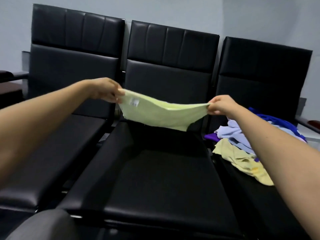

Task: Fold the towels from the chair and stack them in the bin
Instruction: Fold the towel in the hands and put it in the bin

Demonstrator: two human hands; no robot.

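Observation:
A pale green towel [155, 113] with a small white label hangs stretched in the air above the middle black chair seat [155, 179]. My left hand [107, 91] pinches its left corner and my right hand [220, 104] pinches its right corner. The towel sags between them, its lower edge hanging free over the seat. A loose pile of towels [242, 148], yellow, lilac and blue, lies on the right chair seat, below my right forearm. No bin shows in the head view.
Three black padded chairs stand side by side against a pale wall; the left chair seat [52, 153] holds nothing. A dark armrest [310, 125] sits at the far right. A grey rounded object [43, 226] fills the bottom left corner.

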